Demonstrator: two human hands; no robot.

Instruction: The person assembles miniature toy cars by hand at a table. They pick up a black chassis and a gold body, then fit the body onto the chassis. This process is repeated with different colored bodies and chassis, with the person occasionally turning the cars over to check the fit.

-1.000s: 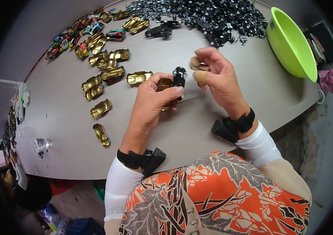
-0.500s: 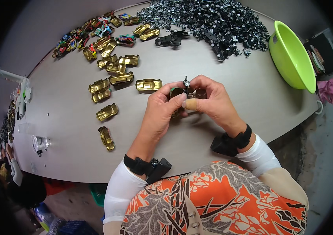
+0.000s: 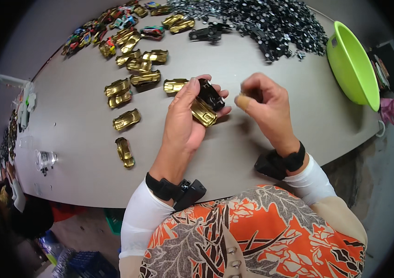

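In my left hand (image 3: 185, 118) lie a gold toy car (image 3: 203, 112) and, beside it, a black toy car chassis (image 3: 211, 94) with small wheels; the thumb and fingers close around them. My right hand (image 3: 267, 99) is held off to the right, apart from the left, with its fingers curled in and a tan bandage (image 3: 244, 102) on its thumb. A dark brownish patch shows between those fingers, too blurred to name. Just beyond my left fingers another gold toy car (image 3: 175, 86) rests on the table.
Several gold toy cars (image 3: 126, 119) lie to the left on the grey table (image 3: 81, 176). Colourful car bodies (image 3: 100, 32) are heaped at the far left, black chassis and wheel parts (image 3: 252, 23) at the back. A green basin (image 3: 352, 65) leans at the right. A clear cup (image 3: 45, 160) stands far left.
My hands have come apart, the right one moving to the right. The left has turned, showing the gold car and black chassis in it. The view has shifted slightly.
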